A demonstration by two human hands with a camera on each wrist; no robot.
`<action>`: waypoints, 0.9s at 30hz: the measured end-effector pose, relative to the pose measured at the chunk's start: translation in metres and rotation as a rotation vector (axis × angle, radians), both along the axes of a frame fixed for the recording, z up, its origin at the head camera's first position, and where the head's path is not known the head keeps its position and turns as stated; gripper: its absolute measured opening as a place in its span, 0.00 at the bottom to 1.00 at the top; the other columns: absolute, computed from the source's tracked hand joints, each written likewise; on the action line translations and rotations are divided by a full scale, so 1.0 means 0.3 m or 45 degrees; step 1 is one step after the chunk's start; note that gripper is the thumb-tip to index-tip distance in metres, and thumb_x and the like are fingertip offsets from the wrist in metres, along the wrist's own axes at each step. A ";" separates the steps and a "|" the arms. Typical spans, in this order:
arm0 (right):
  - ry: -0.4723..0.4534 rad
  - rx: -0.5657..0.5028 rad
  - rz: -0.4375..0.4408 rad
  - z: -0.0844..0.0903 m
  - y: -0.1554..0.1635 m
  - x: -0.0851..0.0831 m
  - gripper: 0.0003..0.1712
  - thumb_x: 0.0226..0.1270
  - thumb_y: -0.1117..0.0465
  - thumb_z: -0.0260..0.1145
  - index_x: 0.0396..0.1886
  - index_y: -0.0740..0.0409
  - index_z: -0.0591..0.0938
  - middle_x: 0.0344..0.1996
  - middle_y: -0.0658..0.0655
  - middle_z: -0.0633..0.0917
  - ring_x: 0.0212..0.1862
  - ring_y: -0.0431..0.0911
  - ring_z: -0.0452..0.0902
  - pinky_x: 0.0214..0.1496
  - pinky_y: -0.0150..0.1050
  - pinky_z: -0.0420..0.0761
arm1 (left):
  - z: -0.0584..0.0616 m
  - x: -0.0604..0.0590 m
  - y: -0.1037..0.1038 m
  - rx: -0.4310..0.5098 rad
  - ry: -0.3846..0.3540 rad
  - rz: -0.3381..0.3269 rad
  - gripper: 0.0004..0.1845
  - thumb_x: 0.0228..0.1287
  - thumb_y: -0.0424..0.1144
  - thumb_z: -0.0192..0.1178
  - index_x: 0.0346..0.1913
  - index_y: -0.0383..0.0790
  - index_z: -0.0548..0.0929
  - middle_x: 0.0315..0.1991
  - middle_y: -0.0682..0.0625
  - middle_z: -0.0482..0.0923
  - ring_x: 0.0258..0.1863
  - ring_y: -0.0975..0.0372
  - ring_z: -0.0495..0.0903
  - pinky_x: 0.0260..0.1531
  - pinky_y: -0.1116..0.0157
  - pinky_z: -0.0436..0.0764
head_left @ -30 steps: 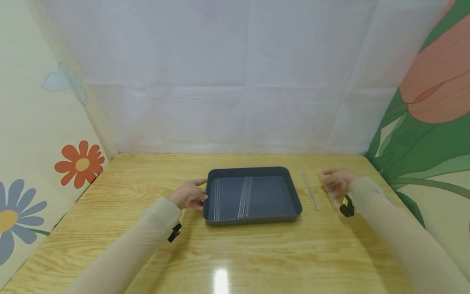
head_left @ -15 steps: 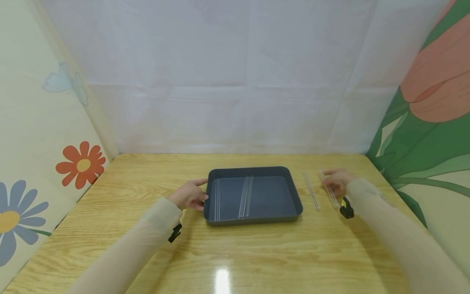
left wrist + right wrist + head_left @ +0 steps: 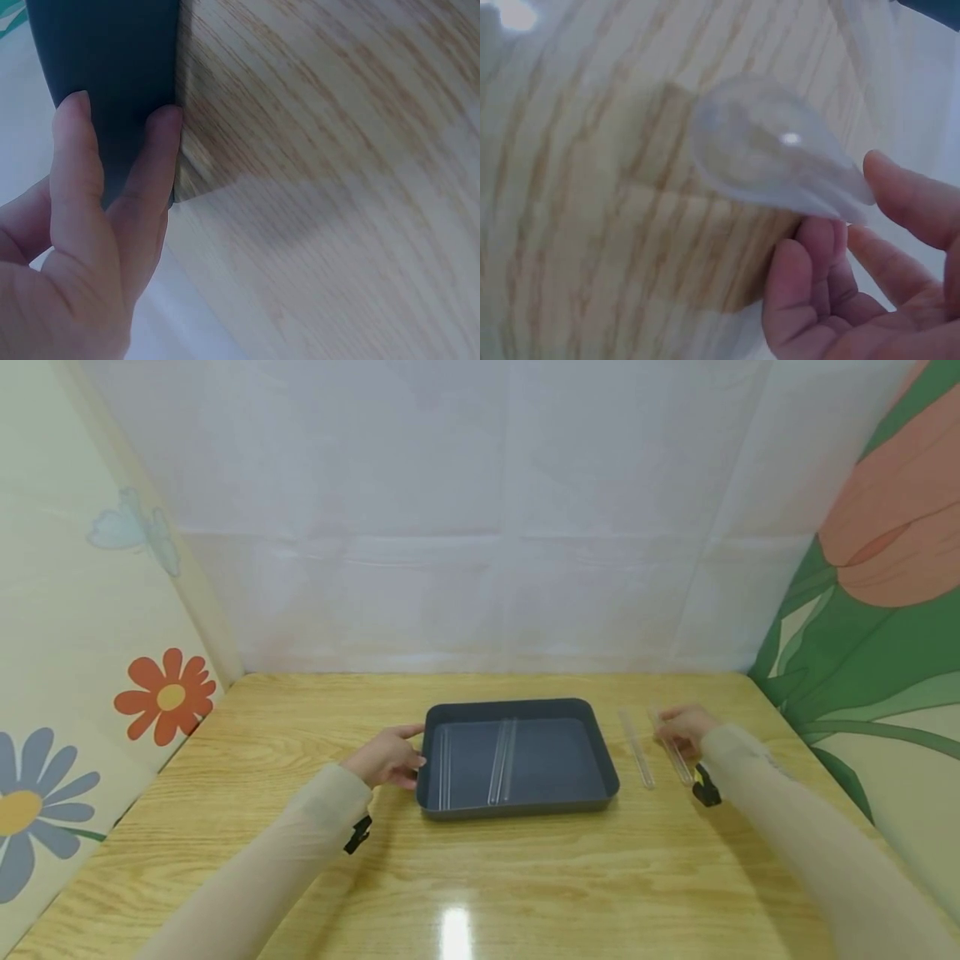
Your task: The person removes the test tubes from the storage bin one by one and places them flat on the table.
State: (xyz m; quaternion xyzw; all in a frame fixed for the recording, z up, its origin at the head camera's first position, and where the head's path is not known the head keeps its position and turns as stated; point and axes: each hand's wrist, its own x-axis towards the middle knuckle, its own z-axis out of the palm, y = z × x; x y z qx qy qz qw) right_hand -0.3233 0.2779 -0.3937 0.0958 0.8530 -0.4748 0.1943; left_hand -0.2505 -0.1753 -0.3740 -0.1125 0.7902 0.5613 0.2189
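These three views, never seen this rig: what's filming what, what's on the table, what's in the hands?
No machine here: a person works with two bare hands and wears three cameras. The head view looks forward and down on a wooden table with printed backdrops round it. Each wrist view looks past that hand's own fingers.

On the table lies a dark grey tray with clear glass tubes lying in it. Right of the tray, another clear tube lies on the wood.

The left hand touches the tray's left wall; the left wrist view shows straight fingers laid flat against it. The right hand is at the rightmost test tube; the right wrist view shows its rounded end close up, fingers curled about it.
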 end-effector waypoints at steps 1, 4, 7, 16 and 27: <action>0.004 0.013 -0.002 0.000 -0.002 0.001 0.39 0.62 0.72 0.63 0.70 0.75 0.57 0.22 0.47 0.79 0.27 0.40 0.74 0.33 0.35 0.77 | 0.000 -0.001 0.000 -0.001 -0.001 0.003 0.39 0.66 0.18 0.49 0.77 0.40 0.51 0.63 0.24 0.64 0.32 0.54 0.80 0.18 0.68 0.82; 0.020 0.042 0.007 0.001 -0.007 0.005 0.39 0.61 0.72 0.63 0.69 0.75 0.58 0.22 0.46 0.78 0.27 0.40 0.72 0.33 0.35 0.76 | 0.000 -0.002 0.000 -0.003 -0.003 0.008 0.39 0.66 0.17 0.49 0.77 0.40 0.51 0.62 0.25 0.65 0.31 0.55 0.80 0.18 0.68 0.82; 0.024 0.057 0.004 -0.001 -0.010 0.006 0.38 0.61 0.71 0.63 0.69 0.75 0.59 0.21 0.46 0.77 0.26 0.40 0.71 0.32 0.35 0.75 | 0.001 -0.003 0.000 -0.005 -0.007 0.012 0.39 0.65 0.17 0.49 0.77 0.40 0.51 0.62 0.25 0.66 0.30 0.55 0.80 0.18 0.68 0.81; 0.072 0.112 0.015 -0.010 -0.015 0.011 0.37 0.61 0.70 0.64 0.67 0.78 0.60 0.18 0.47 0.72 0.25 0.41 0.68 0.31 0.34 0.75 | 0.005 -0.003 0.005 -0.013 -0.008 0.003 0.39 0.66 0.18 0.49 0.77 0.40 0.51 0.63 0.25 0.64 0.30 0.56 0.81 0.18 0.68 0.81; 0.059 0.150 0.004 -0.018 -0.003 0.006 0.36 0.60 0.66 0.67 0.64 0.77 0.63 0.24 0.50 0.74 0.29 0.43 0.70 0.33 0.37 0.76 | 0.006 0.004 0.006 -0.022 -0.003 0.013 0.39 0.66 0.17 0.50 0.77 0.39 0.52 0.60 0.26 0.67 0.31 0.55 0.80 0.19 0.67 0.82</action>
